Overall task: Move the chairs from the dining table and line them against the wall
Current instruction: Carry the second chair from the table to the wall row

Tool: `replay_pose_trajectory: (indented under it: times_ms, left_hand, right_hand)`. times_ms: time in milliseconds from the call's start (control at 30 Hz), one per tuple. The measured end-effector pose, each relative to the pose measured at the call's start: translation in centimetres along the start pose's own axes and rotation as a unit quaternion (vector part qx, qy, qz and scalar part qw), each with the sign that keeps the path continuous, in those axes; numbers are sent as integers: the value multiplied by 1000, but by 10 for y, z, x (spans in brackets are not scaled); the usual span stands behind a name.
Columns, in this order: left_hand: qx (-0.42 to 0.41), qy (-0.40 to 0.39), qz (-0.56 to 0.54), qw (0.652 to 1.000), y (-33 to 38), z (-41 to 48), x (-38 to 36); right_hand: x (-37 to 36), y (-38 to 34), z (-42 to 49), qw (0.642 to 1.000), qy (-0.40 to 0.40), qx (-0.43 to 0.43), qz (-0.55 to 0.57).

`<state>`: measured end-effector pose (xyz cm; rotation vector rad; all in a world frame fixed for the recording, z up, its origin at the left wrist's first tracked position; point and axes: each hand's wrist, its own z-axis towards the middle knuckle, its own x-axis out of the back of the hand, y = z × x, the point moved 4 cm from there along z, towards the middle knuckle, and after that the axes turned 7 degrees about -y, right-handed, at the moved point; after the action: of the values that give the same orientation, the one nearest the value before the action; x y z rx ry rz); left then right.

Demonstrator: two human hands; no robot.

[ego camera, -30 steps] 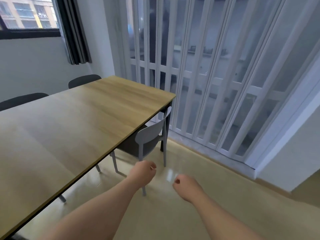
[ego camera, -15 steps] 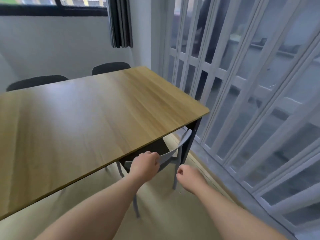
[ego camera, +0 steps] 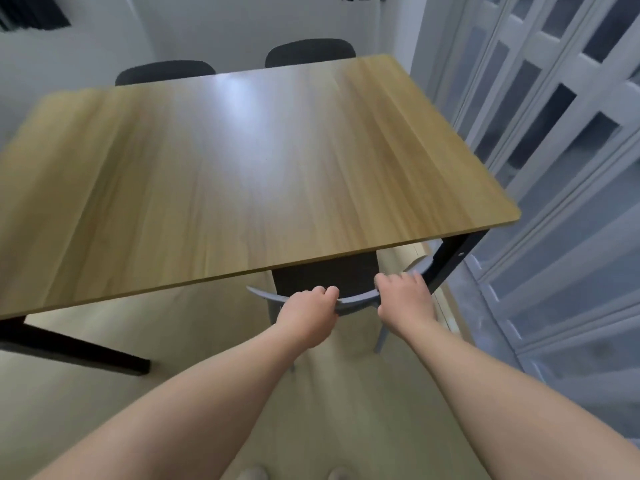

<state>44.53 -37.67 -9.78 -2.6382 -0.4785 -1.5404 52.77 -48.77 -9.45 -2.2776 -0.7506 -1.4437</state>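
Observation:
A grey chair (ego camera: 356,301) with a dark seat is tucked under the near right end of the wooden dining table (ego camera: 242,161). My left hand (ego camera: 308,313) and my right hand (ego camera: 405,299) both grip the curved top of its backrest, side by side. Most of the seat is hidden under the tabletop. On the far side of the table, two dark chair backs show: one at the left (ego camera: 164,71) and one at the right (ego camera: 310,51), both close to the white wall.
A white folding door with glass panes (ego camera: 554,168) runs along the right, close to the table's black corner leg (ego camera: 453,261). Another black table leg (ego camera: 86,351) slants across the floor at left. Pale floor lies beneath me.
I have stepped up behind the grey chair. Both hands, loose in the air before, have closed on its backrest. The view has tilted downward over the table.

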Motion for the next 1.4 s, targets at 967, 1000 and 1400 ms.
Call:
replay_pose_trajectory:
  times_ms: [967,1000,1400]
  left_hand:
    - [-255,-84,171,948,-23,-23,-38]
    - [-265,-92,172,944,-28,-25,-40]
    - [-332,-136,246,901,-64,-108,-90]
  right_hand:
    - [-39,-57,-100,977,-51,-177,106]
    - [-46,-64,-107,974,-54,-188,118]
    - [-110,-149,-205,938,-89,-266,204]
